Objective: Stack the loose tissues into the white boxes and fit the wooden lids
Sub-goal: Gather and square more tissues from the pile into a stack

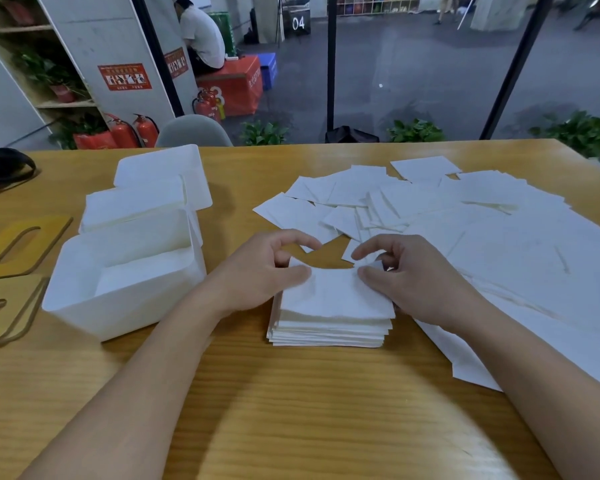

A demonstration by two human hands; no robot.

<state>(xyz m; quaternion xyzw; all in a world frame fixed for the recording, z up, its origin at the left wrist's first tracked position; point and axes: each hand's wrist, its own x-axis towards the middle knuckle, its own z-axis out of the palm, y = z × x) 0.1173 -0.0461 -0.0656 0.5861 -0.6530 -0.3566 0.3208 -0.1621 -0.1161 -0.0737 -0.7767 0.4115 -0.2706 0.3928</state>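
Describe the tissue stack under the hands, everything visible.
The tissue stack is a neat pile of white, soft, square sheets lying flat on the wooden table, right of the nearest white box. Its top sheet is slightly rumpled. The left hand and right hand pinch that sheet's far corners.

1. We see a squared stack of tissues [331, 323] at the desk's near middle.
2. Loose tissues [430, 209] lie scattered behind and right.
3. Three open white boxes [118, 271] sit left.
4. Slotted wooden lids [18, 244] lie flat, far left.
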